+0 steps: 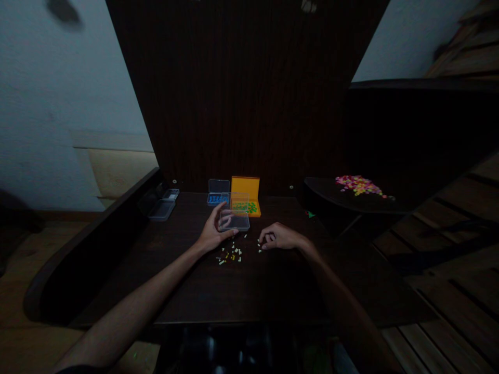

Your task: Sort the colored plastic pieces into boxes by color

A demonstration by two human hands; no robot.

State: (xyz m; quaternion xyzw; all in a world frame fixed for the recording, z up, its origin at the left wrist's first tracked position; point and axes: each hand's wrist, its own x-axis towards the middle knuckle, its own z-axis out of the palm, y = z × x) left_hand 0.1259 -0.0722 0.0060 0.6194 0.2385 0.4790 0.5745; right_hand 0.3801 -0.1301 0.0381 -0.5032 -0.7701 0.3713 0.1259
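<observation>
My left hand [212,232] grips the side of a small clear plastic box [235,220] that stands open on the dark wooden table [241,291]. My right hand [279,237] rests on the table to its right, fingers curled and pinched at some tiny pale pieces [259,245]. Several small white and yellow pieces [231,254] lie scattered between and below the two hands. What the right fingertips hold is too small to make out.
Behind the clear box stand an open orange box [245,188] with green pieces and a clear box with blue pieces [218,194]. Two more clear boxes [163,206] sit at the left rear. A pile of pink and yellow pieces [356,185] lies on a dark side surface.
</observation>
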